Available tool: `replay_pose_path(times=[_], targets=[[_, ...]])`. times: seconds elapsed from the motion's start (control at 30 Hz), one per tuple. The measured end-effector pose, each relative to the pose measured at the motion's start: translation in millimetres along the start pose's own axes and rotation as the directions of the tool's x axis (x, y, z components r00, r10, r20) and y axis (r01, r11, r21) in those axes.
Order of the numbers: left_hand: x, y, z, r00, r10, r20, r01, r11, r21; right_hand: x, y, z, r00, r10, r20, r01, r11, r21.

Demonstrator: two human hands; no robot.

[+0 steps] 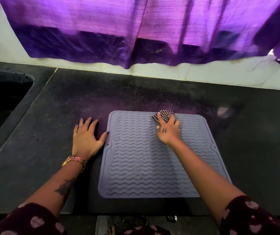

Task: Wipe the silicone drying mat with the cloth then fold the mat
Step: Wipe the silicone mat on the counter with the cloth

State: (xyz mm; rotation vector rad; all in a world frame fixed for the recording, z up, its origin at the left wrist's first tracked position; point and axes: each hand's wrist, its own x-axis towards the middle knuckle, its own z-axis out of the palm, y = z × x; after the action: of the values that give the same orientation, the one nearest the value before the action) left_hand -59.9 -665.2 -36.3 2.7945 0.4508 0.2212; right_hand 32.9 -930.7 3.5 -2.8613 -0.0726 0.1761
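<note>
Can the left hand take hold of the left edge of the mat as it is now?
Probably yes. The left hand lies flat on the counter beside the mat, its thumb at the edge, with nothing between them.

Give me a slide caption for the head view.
Right hand wipes grey mat with checkered cloth; left hand rests flat beside it.
</note>
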Motion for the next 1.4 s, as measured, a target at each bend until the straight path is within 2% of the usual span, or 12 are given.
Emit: replay_pose_path(times=[0.1,0.2,0.27,0.37,0.47,0.63,0.73,0.83,1.03,1.13,1.23,1.4], targets=[[1,-1,1,1.000,-0.001,-0.003,0.001,1.000,0.002,-2,-9,2,0.999,-0.004,-0.037,0.007,0.996,0.090],[1,-1,1,1.000,0.000,-0.001,0.000,1.000,0.009,-19,-17,23,0.992,-0.121,-0.020,0.120,0.991,-0.053],[1,-2,1,1.000,-0.003,-0.008,0.003,1.000,0.007,-14,-15,26,0.992,-0.127,0.002,0.127,0.989,-0.078],[0,-2,1,1.000,0.002,-0.014,-0.001,1.000,0.007,-4,-14,15,0.991,-0.128,0.046,0.127,0.991,0.037],[0,-1,2,1.000,0.007,-0.019,-0.007,1.000,0.004,-7,-18,13,0.992,-0.107,-0.064,0.117,0.978,0.175],[0,-2,2,1.000,0.000,-0.021,0.000,1.000,-0.002,-21,-27,33,0.982,-0.187,-0.018,0.186,0.982,-0.025],[1,-2,2,1.000,0.000,-0.015,0.000,1.000,-0.001,-10,-31,19,0.984,-0.175,0.032,0.172,0.982,0.080],[1,-3,3,1.000,0.001,-0.020,-0.001,1.000,0.000,-14,-37,19,0.975,-0.222,-0.026,0.222,0.956,0.189],[1,-3,3,1.000,0.000,-0.015,0.000,1.000,0.004,-31,-52,42,0.959,-0.283,-0.017,0.283,0.959,0.015],[1,-3,3,1.000,0.000,-0.015,0.000,1.000,0.000,-19,-56,29,0.966,-0.256,0.048,0.250,0.963,0.102],[1,-2,3,1.000,0.001,-0.022,-0.001,1.000,0.000,-20,-63,26,0.972,-0.232,0.025,0.220,0.947,0.232],[0,-1,2,1.000,0.001,-0.029,-0.001,1.000,-0.012,-29,-68,31,0.941,-0.339,0.010,0.338,0.939,0.066]])
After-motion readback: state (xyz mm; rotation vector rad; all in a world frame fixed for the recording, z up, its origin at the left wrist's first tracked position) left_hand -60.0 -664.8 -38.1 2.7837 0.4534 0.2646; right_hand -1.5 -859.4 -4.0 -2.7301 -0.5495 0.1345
